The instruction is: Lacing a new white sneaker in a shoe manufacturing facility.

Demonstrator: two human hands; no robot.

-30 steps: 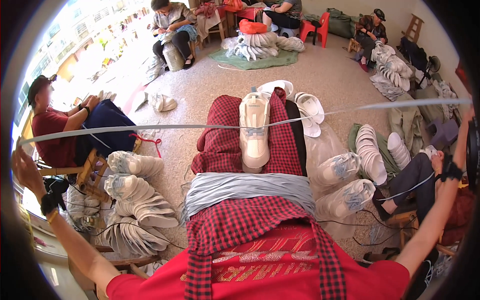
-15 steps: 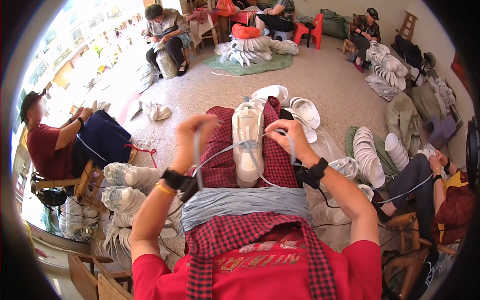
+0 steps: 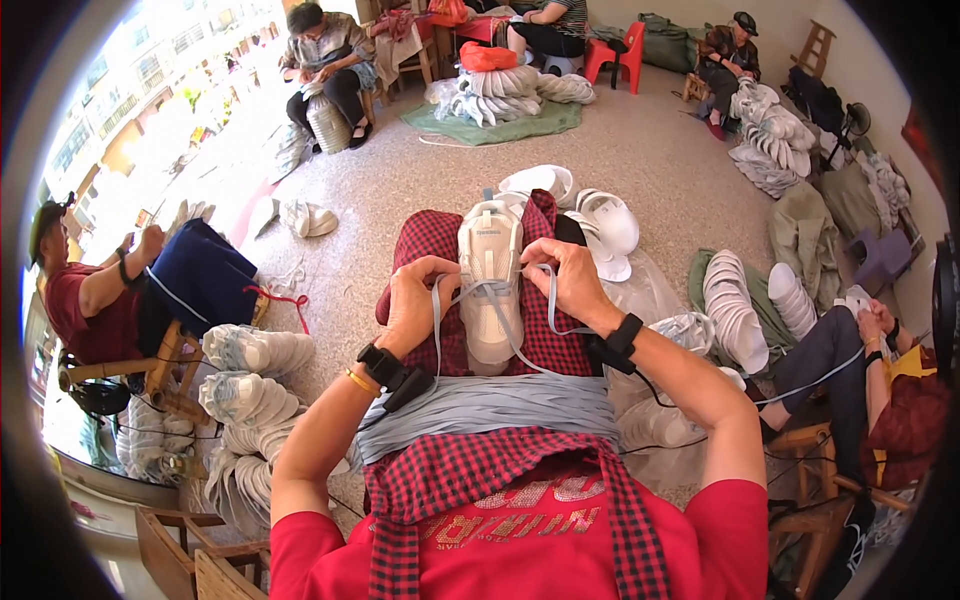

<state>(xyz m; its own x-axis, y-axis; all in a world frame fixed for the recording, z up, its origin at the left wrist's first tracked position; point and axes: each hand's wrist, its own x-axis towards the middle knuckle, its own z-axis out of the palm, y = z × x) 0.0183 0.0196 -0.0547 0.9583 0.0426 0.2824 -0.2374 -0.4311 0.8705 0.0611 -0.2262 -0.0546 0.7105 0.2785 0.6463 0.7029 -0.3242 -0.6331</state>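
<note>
A cream-white shoe upper (image 3: 490, 325) lies lengthwise between my knees, over a red-and-black checked apron (image 3: 430, 250). A grey-blue shoelace (image 3: 508, 330) crosses its middle, with loose lengths hanging on both sides. At the shoe's left edge, my left hand (image 3: 422, 300) pinches one part of the lace. My right hand (image 3: 565, 283) pinches the other part close to the right edge, fingertips near the eyelets. A thick bundle of grey-blue laces (image 3: 490, 410) lies across my lap, below the shoe.
White shoe uppers (image 3: 608, 225) lie just beyond my right knee. Stacked uppers (image 3: 255, 350) stand on the floor at left, more stacks (image 3: 735, 310) at right. Co-workers sit around the room, one at left (image 3: 90, 290), one at right (image 3: 890, 390). A wooden stool (image 3: 190, 550) stands lower left.
My left hand has come down and right, from raised beside the shoe to its left edge, still pinching the lace. My right hand has shifted slightly left and stays by the right edge.
</note>
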